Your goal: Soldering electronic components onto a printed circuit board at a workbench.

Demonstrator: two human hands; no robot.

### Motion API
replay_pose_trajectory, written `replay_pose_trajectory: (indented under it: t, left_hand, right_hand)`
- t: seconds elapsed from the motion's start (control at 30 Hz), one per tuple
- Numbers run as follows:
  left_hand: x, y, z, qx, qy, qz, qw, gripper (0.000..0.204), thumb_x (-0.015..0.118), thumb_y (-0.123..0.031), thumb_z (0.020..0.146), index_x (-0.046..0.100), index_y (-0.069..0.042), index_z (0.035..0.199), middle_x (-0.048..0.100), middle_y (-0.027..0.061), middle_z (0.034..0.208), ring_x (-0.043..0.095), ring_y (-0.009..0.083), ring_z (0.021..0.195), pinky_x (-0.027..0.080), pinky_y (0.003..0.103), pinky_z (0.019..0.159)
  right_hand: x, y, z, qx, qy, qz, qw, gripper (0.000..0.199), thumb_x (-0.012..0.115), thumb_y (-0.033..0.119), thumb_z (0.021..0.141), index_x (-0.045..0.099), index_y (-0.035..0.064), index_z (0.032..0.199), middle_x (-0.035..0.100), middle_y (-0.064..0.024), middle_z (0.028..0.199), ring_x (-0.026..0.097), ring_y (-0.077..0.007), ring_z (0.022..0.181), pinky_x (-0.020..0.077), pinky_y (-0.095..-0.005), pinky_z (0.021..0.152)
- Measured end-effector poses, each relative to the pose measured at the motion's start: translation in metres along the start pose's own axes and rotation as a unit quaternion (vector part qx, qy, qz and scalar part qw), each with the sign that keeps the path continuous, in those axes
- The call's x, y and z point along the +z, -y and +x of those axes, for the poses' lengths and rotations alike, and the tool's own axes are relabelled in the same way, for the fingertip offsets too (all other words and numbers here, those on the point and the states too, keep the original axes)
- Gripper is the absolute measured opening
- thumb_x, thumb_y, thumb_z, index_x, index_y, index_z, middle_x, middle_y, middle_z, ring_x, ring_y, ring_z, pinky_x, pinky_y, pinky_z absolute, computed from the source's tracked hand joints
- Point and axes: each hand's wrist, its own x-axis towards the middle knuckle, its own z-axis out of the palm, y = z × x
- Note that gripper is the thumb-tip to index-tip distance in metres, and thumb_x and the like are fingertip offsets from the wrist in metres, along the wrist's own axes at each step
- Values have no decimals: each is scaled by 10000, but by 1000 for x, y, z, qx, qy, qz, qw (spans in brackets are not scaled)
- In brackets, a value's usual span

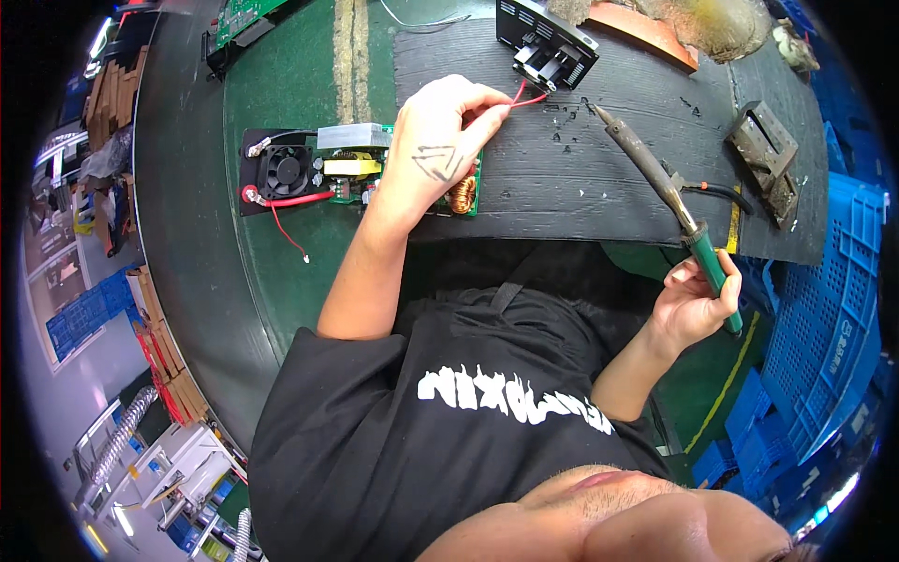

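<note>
My left hand (435,140) pinches thin red wires (529,99) between thumb and forefinger. These wires run to the back of a black plastic panel with sockets (548,42), which lies tilted on the dark work mat (562,211). My right hand (698,302) grips the green handle of a soldering iron (660,178). Its tip points up and left, a short way from the panel and apart from the wires. Partly under my left hand is a circuit board with a yellow transformer (351,167), a copper coil (463,196) and a black fan (287,170) at its left end.
A metal iron stand (766,155) sits at the right of the mat. At the far edge are an orange block (646,37) and a yellowish sponge-like lump (721,26). Another green board (248,21) lies far left. Blue crates (829,318) stand to the right.
</note>
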Motion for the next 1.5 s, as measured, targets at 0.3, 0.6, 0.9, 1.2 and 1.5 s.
replay_pose_trajectory:
  t: [0.3,0.6,0.9,1.2,1.5]
  left_hand:
    - [3,-4,2,-36,2,-87,996,123,656,-121,857,653,-21,929,614,91,716,596,239,661,489,339,658]
    - [0,-8,10,28,14,-76,997,251,726,-48,709,637,-44,943,596,108,829,598,267,789,483,364,707]
    - [-12,-12,5,239,37,131,961,278,757,-54,661,683,-125,920,585,34,936,548,254,870,417,368,755]
    - [-7,-17,2,218,16,131,967,233,763,-38,682,661,-88,885,630,29,842,568,232,777,433,344,678]
    - [4,-6,-2,101,-51,-27,993,132,762,-49,698,730,-94,818,662,55,1046,583,213,904,497,285,728]
  right_hand:
    - [-2,-2,1,8,7,-2,1000,421,465,355,962,623,-25,1052,663,-149,741,604,-181,541,480,-274,443]
    - [-3,-1,1,-4,12,0,1000,421,465,355,966,622,-25,1058,662,-146,747,611,-186,552,482,-275,444]
    - [-4,-3,0,5,11,-2,1000,425,465,359,964,624,-22,1063,663,-147,743,613,-187,553,484,-277,445]
    - [-2,-4,3,7,-1,-13,1000,433,464,371,958,625,-16,1070,670,-150,748,608,-185,542,477,-276,440]
    - [2,-5,3,15,4,-16,1000,431,476,370,940,620,-14,1072,671,-156,742,607,-184,531,471,-270,430]
